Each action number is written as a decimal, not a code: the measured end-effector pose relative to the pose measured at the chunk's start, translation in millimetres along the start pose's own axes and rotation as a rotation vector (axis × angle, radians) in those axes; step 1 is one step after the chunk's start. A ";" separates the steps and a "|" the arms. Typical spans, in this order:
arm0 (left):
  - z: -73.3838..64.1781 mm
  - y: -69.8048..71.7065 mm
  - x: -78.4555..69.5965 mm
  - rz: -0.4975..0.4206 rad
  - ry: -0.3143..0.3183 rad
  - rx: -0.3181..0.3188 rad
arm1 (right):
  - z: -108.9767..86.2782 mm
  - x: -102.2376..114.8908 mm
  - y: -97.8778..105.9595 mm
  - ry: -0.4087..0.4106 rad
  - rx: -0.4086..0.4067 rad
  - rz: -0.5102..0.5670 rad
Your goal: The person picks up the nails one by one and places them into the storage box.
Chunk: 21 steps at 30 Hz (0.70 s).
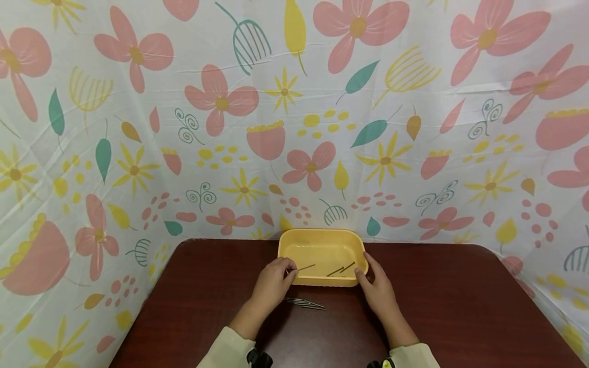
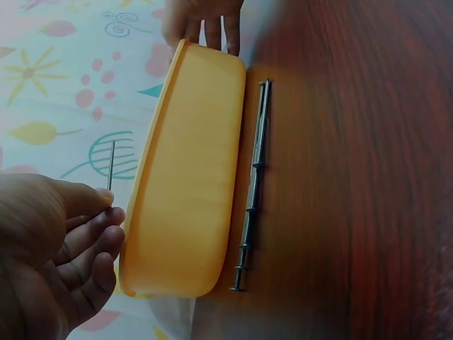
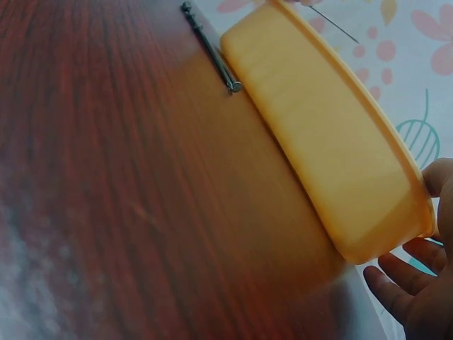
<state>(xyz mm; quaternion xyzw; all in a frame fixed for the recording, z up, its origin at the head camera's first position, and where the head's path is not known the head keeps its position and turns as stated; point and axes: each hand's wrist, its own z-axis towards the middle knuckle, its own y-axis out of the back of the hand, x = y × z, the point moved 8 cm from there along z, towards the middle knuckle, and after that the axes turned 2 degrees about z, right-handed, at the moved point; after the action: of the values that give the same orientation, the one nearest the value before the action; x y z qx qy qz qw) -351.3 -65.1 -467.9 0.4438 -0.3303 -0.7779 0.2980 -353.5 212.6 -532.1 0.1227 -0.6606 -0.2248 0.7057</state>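
A nail (image 2: 111,166) is pinched between the thumb and index finger of my left hand (image 1: 271,282), its shaft pointing over the near left part of a yellow plastic tray (image 1: 322,281). My right hand (image 1: 378,286) grips the tray's right end, thumb at the rim and fingers around the outer side. Inside the tray, a few dark nails (image 1: 335,272) lie toward the near right corner. Several more nails (image 2: 253,188) lie in a narrow bunch on the table in front of the tray, their heads showing in the left wrist view.
The tray stands at the back edge of a dark reddish wooden table (image 1: 437,296). Right behind it hangs a white curtain (image 1: 405,204) with printed flowers and leaves, which also runs along the left and right sides.
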 end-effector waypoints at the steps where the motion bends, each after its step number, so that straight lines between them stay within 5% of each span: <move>1: 1.1 0.0 0.1 -0.001 0.001 0.001 | 0.0 0.1 0.0 0.003 -0.001 0.001; 21: 19.6 -3.5 5.4 0.023 0.002 -0.043 | -0.3 0.7 -0.5 0.013 0.001 -0.007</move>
<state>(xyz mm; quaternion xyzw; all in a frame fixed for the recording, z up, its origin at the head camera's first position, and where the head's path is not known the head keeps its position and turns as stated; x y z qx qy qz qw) -371.5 -62.2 -465.6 0.4342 -0.3181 -0.7810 0.3166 -353.2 211.8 -531.7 0.1268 -0.6555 -0.2261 0.7093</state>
